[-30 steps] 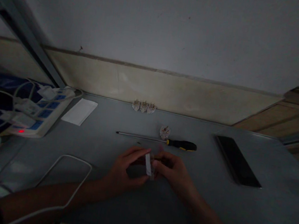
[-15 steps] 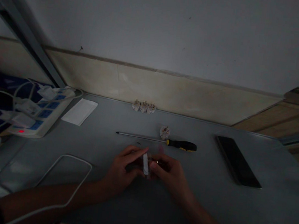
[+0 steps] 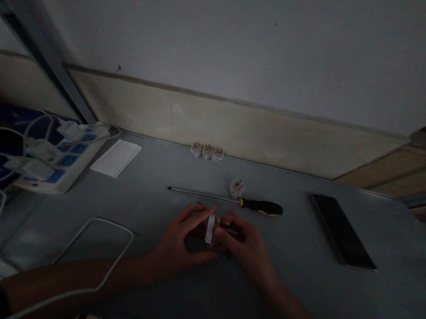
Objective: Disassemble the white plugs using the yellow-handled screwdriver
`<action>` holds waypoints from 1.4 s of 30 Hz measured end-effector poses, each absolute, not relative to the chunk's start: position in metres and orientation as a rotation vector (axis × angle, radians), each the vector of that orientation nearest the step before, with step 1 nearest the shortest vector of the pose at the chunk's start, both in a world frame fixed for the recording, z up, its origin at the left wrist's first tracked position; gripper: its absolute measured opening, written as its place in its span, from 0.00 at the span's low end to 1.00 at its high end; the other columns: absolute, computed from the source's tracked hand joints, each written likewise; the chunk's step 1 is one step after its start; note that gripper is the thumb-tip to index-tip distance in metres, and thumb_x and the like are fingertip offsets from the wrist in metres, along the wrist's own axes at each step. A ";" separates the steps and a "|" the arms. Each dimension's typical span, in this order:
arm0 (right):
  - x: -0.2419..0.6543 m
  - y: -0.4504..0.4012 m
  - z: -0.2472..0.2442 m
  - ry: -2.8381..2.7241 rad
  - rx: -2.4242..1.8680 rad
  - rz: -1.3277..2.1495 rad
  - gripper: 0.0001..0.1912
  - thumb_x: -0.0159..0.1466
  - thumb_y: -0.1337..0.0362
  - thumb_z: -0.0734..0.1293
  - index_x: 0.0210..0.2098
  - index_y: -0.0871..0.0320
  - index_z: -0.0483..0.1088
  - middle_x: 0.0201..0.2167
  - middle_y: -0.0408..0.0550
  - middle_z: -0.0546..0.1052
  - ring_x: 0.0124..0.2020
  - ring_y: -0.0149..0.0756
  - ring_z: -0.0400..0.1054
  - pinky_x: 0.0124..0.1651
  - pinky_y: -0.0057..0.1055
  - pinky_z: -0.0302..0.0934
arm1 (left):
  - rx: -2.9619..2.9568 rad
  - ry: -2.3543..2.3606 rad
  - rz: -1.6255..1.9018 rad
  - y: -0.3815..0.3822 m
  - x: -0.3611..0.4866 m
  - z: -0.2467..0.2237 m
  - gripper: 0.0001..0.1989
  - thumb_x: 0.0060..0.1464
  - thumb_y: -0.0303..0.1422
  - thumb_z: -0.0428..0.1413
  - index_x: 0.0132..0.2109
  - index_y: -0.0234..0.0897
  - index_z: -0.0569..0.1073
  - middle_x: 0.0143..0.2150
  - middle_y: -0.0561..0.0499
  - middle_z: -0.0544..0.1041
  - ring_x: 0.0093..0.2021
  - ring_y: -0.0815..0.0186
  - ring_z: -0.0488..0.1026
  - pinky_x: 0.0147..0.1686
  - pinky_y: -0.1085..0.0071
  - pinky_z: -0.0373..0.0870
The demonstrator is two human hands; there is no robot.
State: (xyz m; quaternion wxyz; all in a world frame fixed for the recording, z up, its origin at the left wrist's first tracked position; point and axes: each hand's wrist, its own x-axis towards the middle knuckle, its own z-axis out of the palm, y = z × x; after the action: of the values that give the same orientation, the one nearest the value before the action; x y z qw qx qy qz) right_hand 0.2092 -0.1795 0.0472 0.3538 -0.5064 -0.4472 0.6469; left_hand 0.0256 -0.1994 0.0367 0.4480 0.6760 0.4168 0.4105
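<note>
White plastic piece [image 3: 209, 229]: flat, narrow, long axis near upright in view, held between both hands over the grey metal tabletop [image 3: 375, 293]. Left hand [image 3: 183, 241] curled, gripping it from one side; right hand [image 3: 243, 243] gripping from the other. Just beyond lies a screwdriver [image 3: 261, 207], smooth steel shaft pointing left, ribbed black-and-yellow handle; a small white plug [image 3: 237, 188] sits just behind it.

dim underexposed light, no visible source, faint shadow under the left hand [image 3: 179, 243], darkened corners, bowed edges
</note>
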 end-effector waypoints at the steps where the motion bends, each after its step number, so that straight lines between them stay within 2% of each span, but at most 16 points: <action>1: 0.209 -0.179 0.048 -1.161 -1.309 1.670 0.23 0.48 0.50 0.77 0.33 0.60 0.73 0.31 0.45 0.77 0.30 0.31 0.74 0.33 0.28 0.71 | 1.648 1.034 1.021 -0.199 0.026 0.037 0.34 0.50 0.35 0.66 0.63 0.44 0.66 0.61 0.44 0.66 0.57 0.53 0.71 0.51 0.57 0.77; 4: 0.210 -0.179 0.050 -1.186 -1.306 1.668 0.21 0.47 0.51 0.77 0.31 0.60 0.73 0.29 0.44 0.77 0.27 0.29 0.72 0.32 0.27 0.70 | 1.573 1.009 1.015 -0.199 0.027 0.039 0.30 0.50 0.34 0.66 0.60 0.45 0.70 0.59 0.47 0.70 0.53 0.55 0.74 0.47 0.60 0.80; 7: 0.212 -0.178 0.050 -1.211 -1.303 1.678 0.20 0.48 0.52 0.77 0.32 0.60 0.74 0.28 0.44 0.77 0.25 0.28 0.71 0.32 0.27 0.69 | 1.561 0.968 1.041 -0.199 0.026 0.040 0.30 0.49 0.32 0.67 0.60 0.48 0.71 0.58 0.50 0.71 0.52 0.55 0.75 0.46 0.62 0.80; 15: 0.214 -0.179 0.050 -1.264 -1.280 1.691 0.20 0.49 0.51 0.77 0.33 0.60 0.74 0.27 0.45 0.77 0.26 0.30 0.72 0.32 0.28 0.69 | 1.539 0.961 1.032 -0.201 0.025 0.037 0.31 0.48 0.33 0.68 0.60 0.47 0.71 0.58 0.47 0.71 0.50 0.57 0.76 0.43 0.63 0.82; 21: 0.212 -0.181 0.046 -1.286 -1.277 1.653 0.23 0.49 0.50 0.76 0.37 0.60 0.74 0.24 0.45 0.76 0.21 0.30 0.69 0.26 0.28 0.66 | 1.490 0.980 1.012 -0.201 0.025 0.037 0.32 0.48 0.37 0.69 0.60 0.46 0.71 0.57 0.46 0.72 0.49 0.57 0.77 0.44 0.60 0.81; 23: 0.210 -0.184 0.045 -1.292 -1.285 1.610 0.23 0.49 0.50 0.76 0.37 0.60 0.74 0.25 0.46 0.77 0.23 0.32 0.71 0.27 0.29 0.67 | 1.499 0.998 1.008 -0.201 0.025 0.036 0.32 0.48 0.38 0.69 0.60 0.46 0.71 0.57 0.46 0.73 0.49 0.56 0.77 0.45 0.60 0.81; 28: 0.206 -0.192 0.048 -1.325 -1.296 1.488 0.19 0.51 0.53 0.74 0.37 0.59 0.74 0.33 0.49 0.80 0.34 0.38 0.75 0.37 0.32 0.71 | 1.614 1.051 1.017 -0.203 0.022 0.035 0.31 0.50 0.37 0.68 0.61 0.48 0.70 0.57 0.46 0.74 0.51 0.56 0.76 0.46 0.60 0.80; 32: 0.204 -0.193 0.050 -1.392 -1.276 1.415 0.18 0.54 0.53 0.73 0.38 0.59 0.73 0.33 0.50 0.80 0.34 0.39 0.76 0.37 0.33 0.71 | 1.660 1.073 1.012 -0.204 0.022 0.035 0.31 0.52 0.38 0.66 0.62 0.50 0.68 0.58 0.47 0.73 0.53 0.55 0.75 0.49 0.57 0.79; 35: 0.204 -0.192 0.050 -1.403 -1.240 1.412 0.19 0.54 0.52 0.72 0.37 0.58 0.69 0.31 0.49 0.78 0.33 0.37 0.75 0.36 0.31 0.70 | 1.618 1.041 1.033 -0.204 0.024 0.036 0.33 0.51 0.41 0.66 0.63 0.51 0.67 0.61 0.46 0.68 0.54 0.55 0.74 0.48 0.57 0.79; 39: 0.203 -0.194 0.046 -1.362 -1.174 1.381 0.22 0.53 0.52 0.75 0.37 0.56 0.63 0.30 0.44 0.74 0.31 0.32 0.71 0.33 0.27 0.67 | 1.531 0.994 1.019 -0.204 0.025 0.035 0.34 0.48 0.44 0.68 0.62 0.48 0.69 0.52 0.46 0.72 0.48 0.57 0.76 0.45 0.59 0.80; 42: 0.205 -0.193 0.043 -1.355 -1.029 1.433 0.29 0.49 0.48 0.77 0.40 0.55 0.62 0.30 0.43 0.72 0.30 0.31 0.69 0.32 0.26 0.65 | 1.455 0.974 1.018 -0.204 0.025 0.038 0.29 0.51 0.41 0.66 0.60 0.44 0.71 0.48 0.47 0.77 0.45 0.57 0.78 0.42 0.63 0.80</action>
State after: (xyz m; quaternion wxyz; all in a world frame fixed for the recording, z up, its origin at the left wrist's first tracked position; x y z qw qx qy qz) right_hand 0.2051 -0.1934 0.0429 0.4426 -0.4148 -0.5463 0.5776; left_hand 0.0251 -0.2044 0.0378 0.5295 0.6095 0.4079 0.4264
